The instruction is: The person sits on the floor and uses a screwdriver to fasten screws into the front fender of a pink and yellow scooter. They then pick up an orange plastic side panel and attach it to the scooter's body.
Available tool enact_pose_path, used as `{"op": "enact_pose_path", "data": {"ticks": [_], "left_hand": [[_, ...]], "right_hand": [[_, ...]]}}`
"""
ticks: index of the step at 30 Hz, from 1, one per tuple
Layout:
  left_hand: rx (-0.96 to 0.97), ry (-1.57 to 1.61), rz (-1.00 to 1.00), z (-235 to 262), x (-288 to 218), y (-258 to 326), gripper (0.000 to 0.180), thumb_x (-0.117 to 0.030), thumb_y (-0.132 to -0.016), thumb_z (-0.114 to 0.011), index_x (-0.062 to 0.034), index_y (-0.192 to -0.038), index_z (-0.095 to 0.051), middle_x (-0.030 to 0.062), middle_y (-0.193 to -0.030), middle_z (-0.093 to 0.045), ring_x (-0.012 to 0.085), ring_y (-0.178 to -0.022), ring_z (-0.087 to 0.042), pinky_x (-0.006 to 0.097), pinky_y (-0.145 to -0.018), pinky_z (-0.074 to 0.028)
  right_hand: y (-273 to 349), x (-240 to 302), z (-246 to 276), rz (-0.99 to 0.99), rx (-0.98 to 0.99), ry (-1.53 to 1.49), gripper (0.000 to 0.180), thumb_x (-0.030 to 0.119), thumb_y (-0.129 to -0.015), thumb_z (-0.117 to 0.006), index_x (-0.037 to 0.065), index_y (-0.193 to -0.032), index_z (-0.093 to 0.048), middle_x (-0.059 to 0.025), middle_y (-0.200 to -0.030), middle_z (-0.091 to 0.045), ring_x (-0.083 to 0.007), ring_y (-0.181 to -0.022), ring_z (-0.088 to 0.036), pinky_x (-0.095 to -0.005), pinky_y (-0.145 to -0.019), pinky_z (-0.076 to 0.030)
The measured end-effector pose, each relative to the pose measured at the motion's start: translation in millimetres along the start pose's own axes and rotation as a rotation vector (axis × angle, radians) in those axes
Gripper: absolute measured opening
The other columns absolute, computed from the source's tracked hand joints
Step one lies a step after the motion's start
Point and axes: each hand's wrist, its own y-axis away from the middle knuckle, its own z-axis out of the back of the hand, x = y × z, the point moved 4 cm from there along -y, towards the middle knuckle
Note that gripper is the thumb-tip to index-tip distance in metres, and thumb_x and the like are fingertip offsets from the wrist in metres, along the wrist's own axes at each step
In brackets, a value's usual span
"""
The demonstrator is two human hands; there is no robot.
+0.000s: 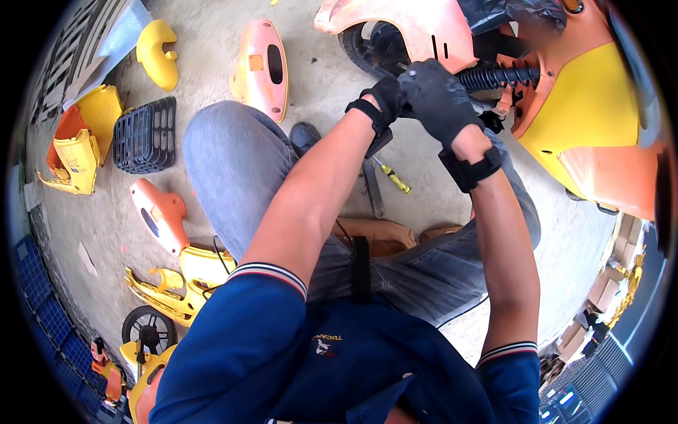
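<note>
My left hand [387, 100] and my right hand [438, 100], both in black gloves, are close together with curled fingers. They are beside the wheel [381, 51] and the black coil shock absorber [501, 76] of a scooter with a pink-orange fender [424, 25] and a yellow side panel [583, 106]. Whatever the fingers grip is hidden by the gloves. On the concrete between my legs lie a screwdriver [397, 182] with a yellow handle and a flat dark bar [373, 189].
Left of me lie a pink-orange housing [263, 71], a yellow curved part [157, 55], a black slatted crate [145, 134], yellow body panels [76, 152] and another pink housing [159, 215]. A second wheel [149, 330] is at lower left. Cardboard boxes [604, 288] stand far right.
</note>
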Motion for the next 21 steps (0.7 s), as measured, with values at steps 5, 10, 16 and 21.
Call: {"op": "enact_pose_path", "data": {"ticks": [5,10,16,21], "left_hand": [[-0.097,0.104,0.203,-10,-5,5,0.004,-0.01,-0.088,-0.057,-0.0065,-0.088,-0.058,0.0058,-0.08,-0.061,0.015,-0.074,-0.061,0.034,-0.07,-0.057],[-0.112,0.076,0.19,-12,-7,5,0.006,-0.011,-0.087,-0.059,-0.0068,-0.091,-0.059,0.0056,-0.082,-0.061,0.0156,-0.074,-0.061,0.035,-0.071,-0.057],[-0.118,0.099,0.23,-12,-2,3,0.01,-0.011,-0.087,-0.059,-0.0076,-0.095,-0.059,0.0054,-0.086,-0.061,0.0167,-0.078,-0.061,0.037,-0.072,-0.056],[-0.007,0.154,0.322,-13,2,1,0.014,-0.014,-0.088,-0.057,-0.0066,-0.099,-0.06,0.0074,-0.089,-0.063,0.019,-0.079,-0.064,0.039,-0.073,-0.057]], "right_hand": [[32,-40,6,-0.527,-0.204,-0.622,0.016,0.014,-0.088,-0.05,0.002,-0.082,-0.057,-0.0143,-0.076,-0.058,-0.0272,-0.072,-0.057,-0.0356,-0.066,-0.045],[46,-38,-2,-0.654,-0.308,-0.729,0.021,0.018,-0.09,-0.051,0.0,-0.082,-0.056,-0.0145,-0.072,-0.058,-0.0274,-0.065,-0.057,-0.0368,-0.061,-0.044],[55,-33,0,-0.644,-0.411,-0.549,0.019,0.018,-0.089,-0.051,0.0,-0.083,-0.056,-0.0162,-0.076,-0.059,-0.0306,-0.069,-0.058,-0.039,-0.064,-0.044],[58,-34,0,-0.665,-0.43,-0.532,0.02,0.018,-0.089,-0.051,0.0,-0.084,-0.057,-0.0178,-0.078,-0.059,-0.034,-0.072,-0.057,-0.0404,-0.065,-0.044]]}}
